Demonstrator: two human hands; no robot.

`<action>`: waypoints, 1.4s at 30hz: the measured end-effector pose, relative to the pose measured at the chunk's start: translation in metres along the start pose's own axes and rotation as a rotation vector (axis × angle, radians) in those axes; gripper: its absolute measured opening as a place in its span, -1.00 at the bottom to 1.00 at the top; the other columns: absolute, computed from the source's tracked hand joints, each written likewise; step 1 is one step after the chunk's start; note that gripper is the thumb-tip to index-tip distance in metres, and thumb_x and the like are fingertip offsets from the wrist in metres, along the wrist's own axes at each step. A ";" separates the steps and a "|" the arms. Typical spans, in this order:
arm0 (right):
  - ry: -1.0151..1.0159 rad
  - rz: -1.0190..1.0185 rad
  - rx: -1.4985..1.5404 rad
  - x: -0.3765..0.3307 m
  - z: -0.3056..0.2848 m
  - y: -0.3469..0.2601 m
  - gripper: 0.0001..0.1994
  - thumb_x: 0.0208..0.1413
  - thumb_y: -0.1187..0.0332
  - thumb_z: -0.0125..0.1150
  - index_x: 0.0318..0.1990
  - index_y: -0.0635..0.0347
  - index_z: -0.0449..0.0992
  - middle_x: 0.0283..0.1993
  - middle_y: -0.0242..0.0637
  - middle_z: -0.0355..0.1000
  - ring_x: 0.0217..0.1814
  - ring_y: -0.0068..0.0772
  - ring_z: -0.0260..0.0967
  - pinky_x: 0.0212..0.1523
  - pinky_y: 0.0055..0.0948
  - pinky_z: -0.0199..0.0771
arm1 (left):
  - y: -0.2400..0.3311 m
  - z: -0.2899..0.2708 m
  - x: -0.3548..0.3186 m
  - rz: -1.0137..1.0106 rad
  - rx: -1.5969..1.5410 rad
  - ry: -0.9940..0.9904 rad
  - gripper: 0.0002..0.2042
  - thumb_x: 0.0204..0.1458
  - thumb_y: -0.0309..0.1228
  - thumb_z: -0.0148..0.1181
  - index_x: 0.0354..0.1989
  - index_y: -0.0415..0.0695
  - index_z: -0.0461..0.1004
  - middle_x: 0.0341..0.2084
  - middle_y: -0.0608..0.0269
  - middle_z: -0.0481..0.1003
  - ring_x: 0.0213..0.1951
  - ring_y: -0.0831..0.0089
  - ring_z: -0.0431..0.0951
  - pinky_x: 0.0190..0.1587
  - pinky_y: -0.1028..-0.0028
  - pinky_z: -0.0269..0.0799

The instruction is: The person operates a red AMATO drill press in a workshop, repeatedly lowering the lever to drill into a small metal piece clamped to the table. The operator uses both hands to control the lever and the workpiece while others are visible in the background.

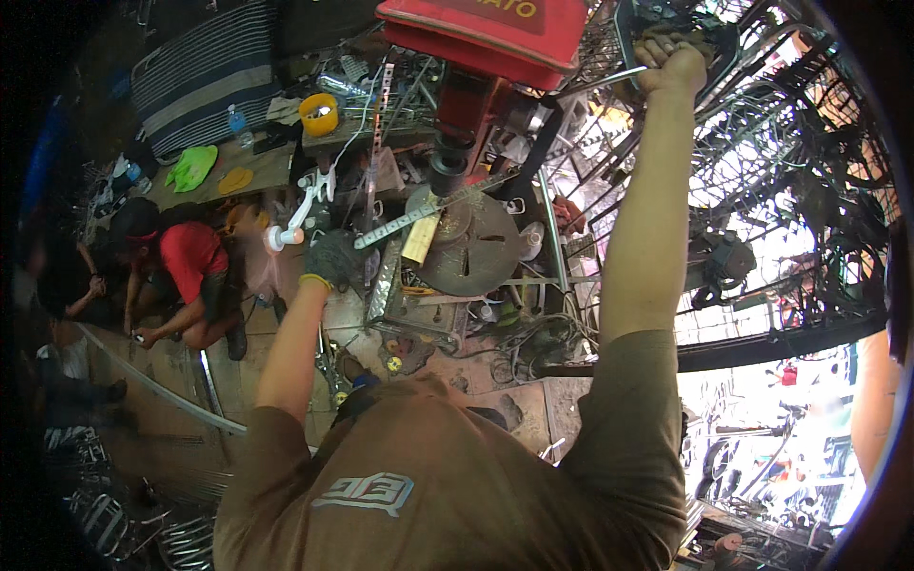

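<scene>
Nearest, at the lower edge: brown shirt point(457, 495) of the wearer, both forearms rising from it. Left hand point(330, 259), in a dark glove with a yellow cuff, closed around the near end of a flat metal strip point(433, 209); fingers wrapped tight, strip running up and right from the grip to lie across the round drill-press table point(481, 249), directly beneath the chuck point(447, 171). Pale wooden block point(420, 238) under the strip, just beside the table's edge. Right hand point(672, 62) raised high, gloved, fist clenched on the feed handle point(609, 78) beside the red drill-press head point(486, 33); head cut off by the upper edge. Drill bit too small to make out. Farther left: crouching person in a red shirt point(190, 257) on the floor, hands low. Beyond: yellow bucket point(318, 114) on a cluttered bench, details blurred.
</scene>
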State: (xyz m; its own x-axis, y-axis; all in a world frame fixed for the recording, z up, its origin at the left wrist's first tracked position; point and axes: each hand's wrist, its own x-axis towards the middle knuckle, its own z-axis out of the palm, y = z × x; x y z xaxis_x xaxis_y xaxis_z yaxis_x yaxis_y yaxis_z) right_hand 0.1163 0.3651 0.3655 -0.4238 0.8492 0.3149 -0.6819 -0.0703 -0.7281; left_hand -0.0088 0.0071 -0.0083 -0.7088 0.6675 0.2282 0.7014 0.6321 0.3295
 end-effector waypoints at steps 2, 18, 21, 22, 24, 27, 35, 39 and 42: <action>-0.010 0.065 0.026 0.007 -0.008 -0.001 -0.86 0.09 0.48 -0.28 -0.44 0.13 0.24 -0.65 -0.44 0.00 -0.71 -0.59 -0.19 -0.67 -0.53 -0.17 | 0.001 -0.002 -0.004 0.002 -0.007 0.047 -0.60 -0.07 0.00 0.13 -0.40 -0.12 0.63 -0.42 -0.07 0.57 -0.32 -0.03 0.59 -0.18 0.09 0.48; -0.671 -0.286 0.145 -0.096 -0.061 -0.002 -0.86 0.17 0.45 -0.19 -0.39 0.08 0.31 -0.62 -0.51 -0.03 -0.65 -0.64 -0.22 -0.51 -0.53 -0.09 | -0.005 -0.035 0.029 0.017 0.115 -0.166 -0.68 -0.04 -0.14 0.14 -0.31 -0.15 0.56 -0.40 -0.07 0.57 -0.31 0.00 0.60 -0.28 0.08 0.49; -0.641 -0.286 0.150 -0.102 -0.061 -0.002 -0.86 0.16 0.45 -0.19 -0.40 0.08 0.31 -0.63 -0.51 -0.04 -0.65 -0.64 -0.22 -0.51 -0.53 -0.11 | 0.001 -0.041 0.024 -0.007 0.110 -0.191 -0.68 -0.06 -0.19 0.18 -0.27 -0.21 0.51 -0.41 -0.10 0.55 -0.33 -0.02 0.59 -0.32 0.08 0.49; -0.615 -0.273 0.163 -0.105 -0.060 -0.002 -0.86 0.16 0.46 -0.19 -0.40 0.07 0.31 -0.63 -0.51 -0.04 -0.65 -0.64 -0.22 -0.51 -0.53 -0.12 | 0.002 -0.043 0.023 -0.010 0.126 -0.204 -0.66 -0.06 -0.17 0.18 -0.25 -0.20 0.50 -0.41 -0.10 0.55 -0.33 -0.02 0.59 -0.32 0.08 0.49; -0.566 -0.287 0.161 -0.108 -0.058 -0.001 -0.87 0.08 0.48 -0.18 -0.43 0.06 0.31 -0.64 -0.47 -0.05 -0.66 -0.62 -0.22 -0.55 -0.52 -0.12 | 0.002 -0.044 0.023 -0.013 0.099 -0.214 -0.64 -0.08 -0.14 0.19 -0.25 -0.19 0.51 -0.41 -0.10 0.55 -0.33 -0.03 0.58 -0.31 0.07 0.49; -0.577 -0.284 0.160 -0.110 -0.057 -0.002 -0.87 0.06 0.50 -0.17 -0.44 0.05 0.31 -0.64 -0.46 -0.05 -0.66 -0.61 -0.23 -0.56 -0.52 -0.12 | -0.001 -0.041 0.025 0.018 0.090 -0.125 -0.63 -0.08 -0.11 0.20 -0.29 -0.20 0.53 -0.43 -0.12 0.54 -0.35 -0.04 0.58 -0.31 0.07 0.48; -0.554 -0.298 0.149 -0.110 -0.057 -0.001 -0.87 0.12 0.48 -0.16 -0.44 0.04 0.27 -0.64 -0.46 -0.06 -0.66 -0.61 -0.23 -0.56 -0.52 -0.13 | -0.005 -0.034 0.025 -0.067 0.143 -0.175 -0.63 -0.09 -0.03 0.18 -0.34 -0.11 0.60 -0.42 -0.05 0.58 -0.31 0.02 0.60 -0.24 0.08 0.49; -0.583 -0.324 0.102 -0.110 -0.055 -0.002 -0.87 0.13 0.47 -0.14 -0.45 0.04 0.25 -0.64 -0.47 -0.07 -0.66 -0.61 -0.23 -0.56 -0.51 -0.13 | -0.003 -0.036 0.023 -0.074 0.111 -0.150 -0.61 -0.08 -0.06 0.22 -0.33 -0.19 0.54 -0.45 -0.12 0.54 -0.34 0.00 0.59 -0.30 0.06 0.48; -0.590 -0.313 0.118 -0.110 -0.058 -0.002 -0.87 0.13 0.47 -0.15 -0.46 0.04 0.23 -0.63 -0.47 -0.06 -0.65 -0.60 -0.22 -0.55 -0.50 -0.13 | -0.002 -0.037 0.022 -0.056 0.103 -0.161 -0.60 -0.10 -0.04 0.22 -0.33 -0.19 0.55 -0.46 -0.11 0.54 -0.34 0.00 0.59 -0.31 0.06 0.48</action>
State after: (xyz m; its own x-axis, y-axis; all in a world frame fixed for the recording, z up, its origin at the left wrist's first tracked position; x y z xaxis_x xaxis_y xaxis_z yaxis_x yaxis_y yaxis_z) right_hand 0.1986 0.3022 0.2975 -0.4275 0.4136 0.8038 -0.8716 0.0475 -0.4880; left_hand -0.0291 0.0061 0.0296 -0.7317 0.6791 0.0598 0.6708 0.7016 0.2406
